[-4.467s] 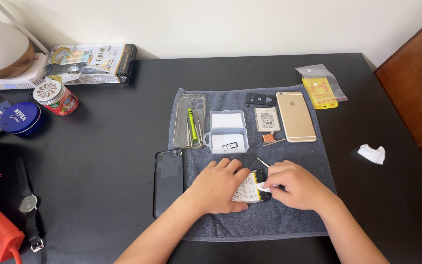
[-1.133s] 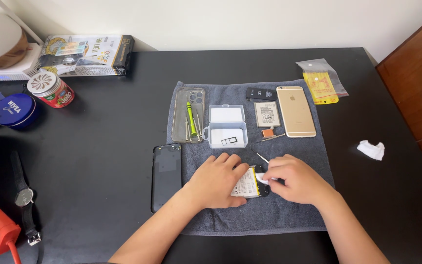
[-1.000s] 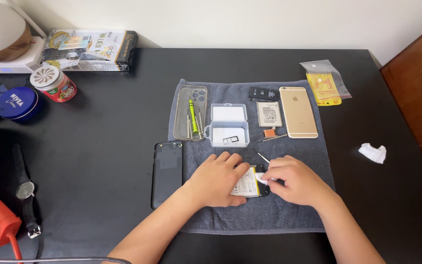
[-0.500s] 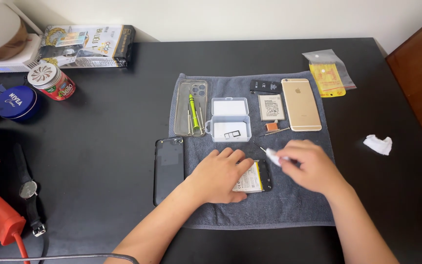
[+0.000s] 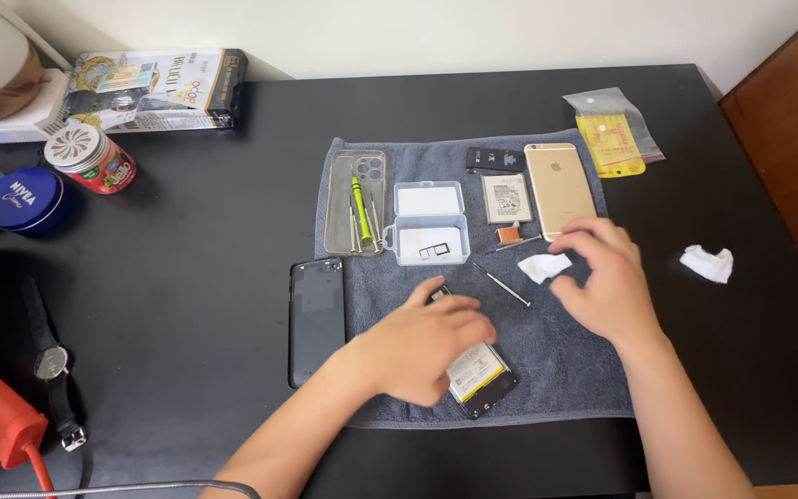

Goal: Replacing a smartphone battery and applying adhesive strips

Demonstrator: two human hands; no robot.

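A: The person's left hand [image 5: 427, 346] is lying flat on the opened black phone with the white and yellow battery showing [image 5: 477, 374], fingers spread and pressing down rather than curled round it. That phone is sitting at about six o'clock on the grey towel mat [image 5: 584, 370].

B: And the right hand [image 5: 607, 282]?

A: It is hovering at three o'clock from the phone, fingers loosely bent and gripping nothing, just beside the small crumpled white wipe [image 5: 544, 266] and the thin metal screwdriver [image 5: 502, 284] lying on the mat.

B: So the step in hand is looking like a pause in the work on the battery side, one hand steadying.

A: Probably. Any next move is calling for a fine pinch, since the nearby pieces are small.

B: What is staying hard to make out?

A: The left palm is covering most of the phone's inside, and the contents of the small clear plastic parts box [image 5: 429, 222] at twelve o'clock are too tiny to tell.
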